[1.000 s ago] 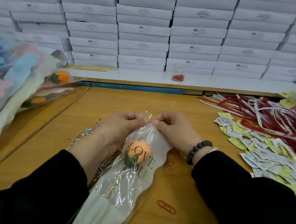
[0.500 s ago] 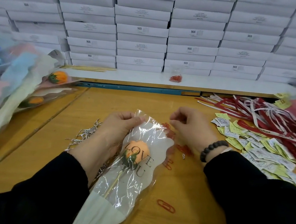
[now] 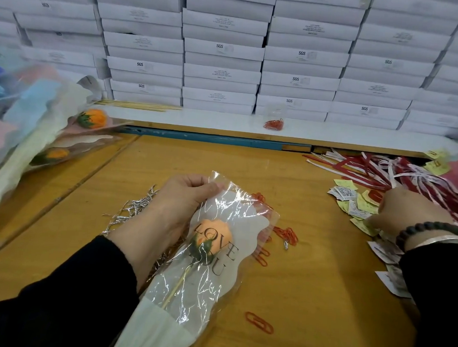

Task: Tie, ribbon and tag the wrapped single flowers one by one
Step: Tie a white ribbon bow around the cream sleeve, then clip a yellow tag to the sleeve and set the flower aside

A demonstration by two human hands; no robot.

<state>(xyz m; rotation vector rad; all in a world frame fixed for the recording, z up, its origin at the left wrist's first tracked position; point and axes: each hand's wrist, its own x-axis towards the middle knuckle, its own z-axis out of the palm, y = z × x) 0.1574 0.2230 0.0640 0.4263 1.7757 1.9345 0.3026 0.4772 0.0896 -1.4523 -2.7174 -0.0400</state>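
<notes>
**Left hand on the wrapped flower, right hand over in the tags**

Left hand (image 3: 182,202) is pinching the top edge of the clear sleeve of the wrapped flower (image 3: 206,255), thumb on top and fingers curled underneath. The flower is an orange bud on a thin stick, with "LOVE YOU" printed across the sleeve, and it lies roughly in the middle of the surface (image 3: 322,301), running down toward the near edge with its pale paper base nearest me. Tucked under that hand and wrist is a little heap of silver twist ties (image 3: 133,210).

Right hand (image 3: 409,210) is well apart from the flower, out near the right edge, knuckles up and fingers bent down into the pile of yellow and white tags (image 3: 355,206). Can't tell whether it actually has one pinched. There's a dark bead bracelet (image 3: 430,228) on that wrist.

Just past that hand, toward the far right corner, is a tangle of red and white ribbons (image 3: 380,170). Loose red paper clips (image 3: 286,235) are scattered just right of the sleeve, and one lies near the near edge. More wrapped flowers (image 3: 49,133) are stacked along the left edge. White boxes (image 3: 221,72) are piled high behind the far edge.
</notes>
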